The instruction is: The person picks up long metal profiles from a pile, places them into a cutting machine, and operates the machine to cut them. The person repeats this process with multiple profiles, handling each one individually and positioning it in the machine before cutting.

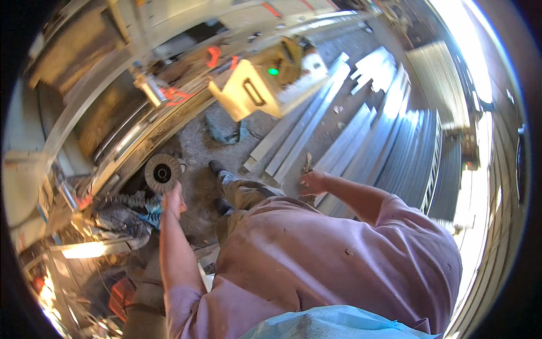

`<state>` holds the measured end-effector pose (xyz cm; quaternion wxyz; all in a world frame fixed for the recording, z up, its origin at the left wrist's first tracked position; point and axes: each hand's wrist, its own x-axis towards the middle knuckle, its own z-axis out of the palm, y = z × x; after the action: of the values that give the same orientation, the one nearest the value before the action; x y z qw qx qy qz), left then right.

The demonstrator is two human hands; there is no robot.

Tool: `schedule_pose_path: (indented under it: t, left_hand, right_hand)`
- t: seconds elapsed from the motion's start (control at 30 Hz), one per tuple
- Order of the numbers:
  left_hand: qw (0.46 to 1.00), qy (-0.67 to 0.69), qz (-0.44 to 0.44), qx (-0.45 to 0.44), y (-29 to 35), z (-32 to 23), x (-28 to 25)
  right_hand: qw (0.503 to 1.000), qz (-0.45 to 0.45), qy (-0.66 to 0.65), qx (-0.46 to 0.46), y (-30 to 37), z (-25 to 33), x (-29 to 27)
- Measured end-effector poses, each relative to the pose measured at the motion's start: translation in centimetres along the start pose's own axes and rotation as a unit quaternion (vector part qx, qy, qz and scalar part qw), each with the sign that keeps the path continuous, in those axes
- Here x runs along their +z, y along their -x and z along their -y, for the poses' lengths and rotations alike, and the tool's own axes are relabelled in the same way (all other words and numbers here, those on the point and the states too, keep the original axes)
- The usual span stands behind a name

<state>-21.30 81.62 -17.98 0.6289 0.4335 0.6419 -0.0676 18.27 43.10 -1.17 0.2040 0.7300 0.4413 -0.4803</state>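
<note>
My left hand (175,202) is closed on an angle grinder, whose round grey flap disc (152,179) with a black centre faces up. The hand and disc hide most of the grinder's body. My right hand (312,183) hangs away from my body on the other side, above the floor near the long metal profiles (367,138). Its fingers are curled, and a small brownish thing (307,163) sticks up at them, too blurred to name.
A pale metal bracket-like box (243,93) with a slot stands ahead, a green light beside it. Left runs a metal frame (84,101) with orange clamps (175,97). Corrugated sheets (440,79) lean at the right. Dark plastic and clutter (121,223) lie near my left arm.
</note>
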Motion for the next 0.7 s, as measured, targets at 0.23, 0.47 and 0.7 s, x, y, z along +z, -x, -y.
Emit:
schedule_pose_path:
  t: [0.23,0.47,0.7]
  left_hand:
    - [0.962,-0.258,0.09,-0.001,9.0,19.4,7.5]
    - [0.901,-0.418,0.113,-0.006,13.2,16.1,7.3]
    - [0.829,-0.546,0.085,0.089,14.0,10.2,12.5]
  right_hand:
    - [0.962,-0.085,-0.232,0.114,3.8,-5.7,9.6]
    - [0.895,-0.115,-0.387,0.191,4.4,-9.0,18.6]
    - [0.814,-0.117,-0.525,0.219,1.2,-15.9,26.6]
